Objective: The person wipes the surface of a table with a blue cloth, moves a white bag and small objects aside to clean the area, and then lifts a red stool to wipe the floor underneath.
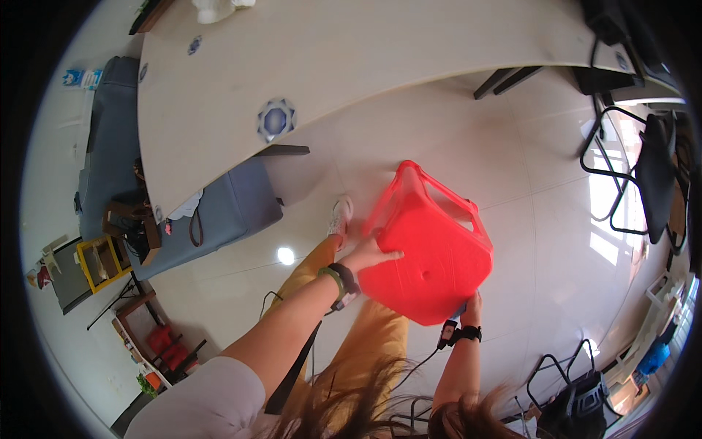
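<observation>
A red plastic stool [422, 258] is tilted in front of me, its seat towards my body and its legs pointing away. My left hand [378, 253] grips the left side of the seat, with the thumb on top and most fingers out of sight. At the near right edge of the seat is my right hand [471, 308], its fingers mostly hidden. A bit of blue-grey material [458, 313], perhaps cloth, shows between this hand and the stool. Both wrists wear black straps with small cabled devices.
A pale table [384, 49] with blue patterned inlays spans the far side. To the left stands a blue-grey sofa [241, 203] with a brown box [145, 236] and bag on it. Black-framed chairs [652, 181] stand at right. Cables hang near my legs on the glossy tiled floor [526, 247].
</observation>
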